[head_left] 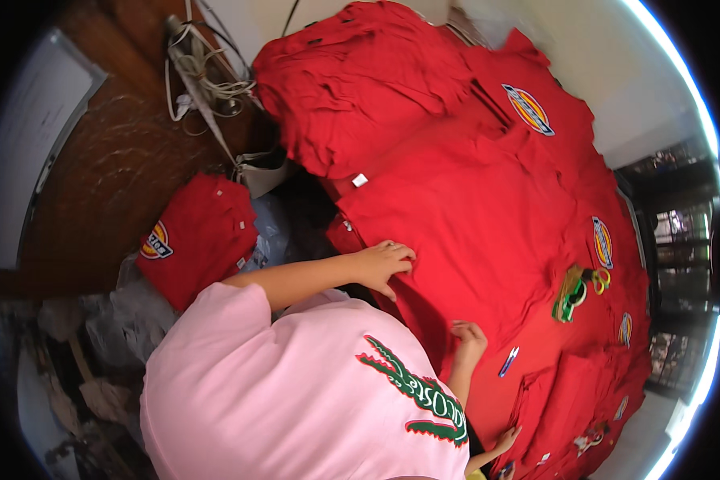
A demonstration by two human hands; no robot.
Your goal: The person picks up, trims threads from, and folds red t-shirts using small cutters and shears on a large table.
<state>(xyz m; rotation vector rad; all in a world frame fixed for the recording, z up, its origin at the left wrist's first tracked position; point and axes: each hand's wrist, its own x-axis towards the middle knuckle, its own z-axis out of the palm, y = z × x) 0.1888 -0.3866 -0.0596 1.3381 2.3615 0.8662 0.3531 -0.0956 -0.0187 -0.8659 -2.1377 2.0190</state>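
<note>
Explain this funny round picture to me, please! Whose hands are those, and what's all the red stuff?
There's no robot here. A person wears a camera on their head, looking down; its very wide lens bends straight edges. The pink shirt is their own. Their left hand rests on red clothes, some with colourful badges. Their right hand is beside the cloth, fingers curled; I can't tell whether it holds any. Another person's hand shows lower down. On the red surface lie a blue pen-like thing and a green thing.
</note>
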